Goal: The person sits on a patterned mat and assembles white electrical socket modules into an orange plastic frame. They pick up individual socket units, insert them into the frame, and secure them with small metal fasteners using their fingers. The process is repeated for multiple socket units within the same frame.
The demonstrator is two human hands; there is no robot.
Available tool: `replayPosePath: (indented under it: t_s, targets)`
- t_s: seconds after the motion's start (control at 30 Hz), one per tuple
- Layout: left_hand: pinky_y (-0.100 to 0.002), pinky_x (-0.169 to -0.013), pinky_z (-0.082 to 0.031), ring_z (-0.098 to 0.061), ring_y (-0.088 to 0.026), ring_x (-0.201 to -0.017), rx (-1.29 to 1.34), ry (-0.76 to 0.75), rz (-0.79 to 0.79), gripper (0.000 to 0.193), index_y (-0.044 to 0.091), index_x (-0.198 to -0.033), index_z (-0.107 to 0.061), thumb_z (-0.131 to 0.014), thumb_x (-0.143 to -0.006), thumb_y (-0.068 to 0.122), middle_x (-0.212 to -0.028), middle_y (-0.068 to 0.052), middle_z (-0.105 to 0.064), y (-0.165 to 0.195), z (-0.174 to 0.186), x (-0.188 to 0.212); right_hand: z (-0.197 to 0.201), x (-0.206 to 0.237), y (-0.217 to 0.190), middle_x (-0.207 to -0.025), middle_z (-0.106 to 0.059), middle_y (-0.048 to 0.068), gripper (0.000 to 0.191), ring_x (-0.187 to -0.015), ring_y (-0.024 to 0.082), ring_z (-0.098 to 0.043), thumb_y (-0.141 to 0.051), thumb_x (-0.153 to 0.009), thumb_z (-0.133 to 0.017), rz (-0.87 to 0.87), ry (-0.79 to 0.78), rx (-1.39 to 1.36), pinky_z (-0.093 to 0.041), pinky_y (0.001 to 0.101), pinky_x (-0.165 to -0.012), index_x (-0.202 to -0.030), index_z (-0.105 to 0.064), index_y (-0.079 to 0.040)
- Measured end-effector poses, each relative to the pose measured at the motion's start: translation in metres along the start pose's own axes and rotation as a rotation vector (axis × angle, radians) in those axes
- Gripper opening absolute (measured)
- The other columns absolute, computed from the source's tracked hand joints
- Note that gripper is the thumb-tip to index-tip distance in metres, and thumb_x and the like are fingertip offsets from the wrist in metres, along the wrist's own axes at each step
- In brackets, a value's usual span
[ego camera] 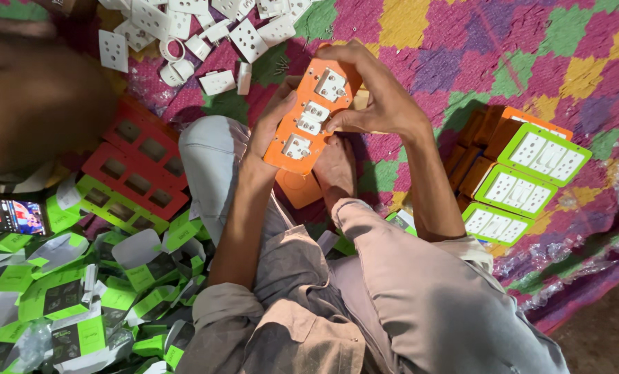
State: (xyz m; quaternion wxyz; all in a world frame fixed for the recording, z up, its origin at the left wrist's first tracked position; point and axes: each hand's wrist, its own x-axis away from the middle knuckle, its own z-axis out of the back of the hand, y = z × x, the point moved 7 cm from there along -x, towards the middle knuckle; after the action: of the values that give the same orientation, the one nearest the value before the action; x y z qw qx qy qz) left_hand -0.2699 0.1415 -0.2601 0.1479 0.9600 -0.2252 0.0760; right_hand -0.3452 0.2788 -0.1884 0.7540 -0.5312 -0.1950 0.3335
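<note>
I hold an orange switchboard plate [309, 118] with its back towards me; white socket and switch modules sit in its openings. My left hand [271, 125] grips its left long edge. My right hand [375, 93] wraps over the top right corner, fingers pressing on the white modules near the middle. The plate hovers above my crossed legs and bare foot [333, 170]. Another orange piece [297, 188] lies under it on the mat.
Loose white socket modules [184, 31] lie scattered at the top. Red-orange empty frames [139, 163] lie at left. Finished green-rimmed boards [524, 176] are stacked at right. Green and white flat cartons [67, 291] pile at bottom left, beside a phone [8, 215]. Everything rests on a patterned mat [496, 62].
</note>
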Motion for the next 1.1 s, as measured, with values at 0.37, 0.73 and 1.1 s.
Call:
replayPosePath:
  t_s: [0.37, 0.73, 1.1]
  targets:
    - [-0.054, -0.081, -0.063, -0.072, -0.034, -0.099, -0.008, -0.009, 0.011, 0.040, 0.003, -0.134, -0.045, -0.057, -0.109, 0.031, -0.125, -0.021, -0.064, 0.001, -0.004, -0.001, -0.004, 0.001, 0.009, -0.130, -0.057, 0.006, 0.083, -0.122, 0.025, -0.056, -0.037, -0.073, -0.096, -0.092, -0.059, 0.083, -0.050, 0.0413, -0.102, -0.143, -0.057, -0.017]
    - [-0.050, -0.081, -0.063, -0.072, -0.030, -0.100, 0.001, 0.002, 0.005, 0.040, 0.004, -0.133, -0.046, -0.059, -0.107, 0.032, -0.125, -0.018, -0.064, 0.000, 0.000, -0.001, -0.001, -0.003, -0.002, -0.128, -0.057, 0.005, 0.072, -0.124, 0.024, -0.057, -0.040, -0.079, -0.094, -0.076, -0.002, -0.001, -0.048, 0.0409, -0.106, -0.131, -0.057, -0.008]
    - [-0.048, -0.085, -0.062, -0.071, -0.030, -0.103, -0.022, 0.017, -0.010, 0.040, 0.001, -0.135, -0.047, -0.060, -0.110, 0.029, -0.125, -0.019, -0.064, 0.000, 0.009, -0.003, 0.000, -0.001, 0.002, -0.132, -0.057, 0.006, 0.075, -0.126, 0.024, -0.057, -0.042, -0.081, -0.094, -0.055, 0.025, -0.009, -0.047, 0.0421, -0.107, -0.137, -0.055, -0.008]
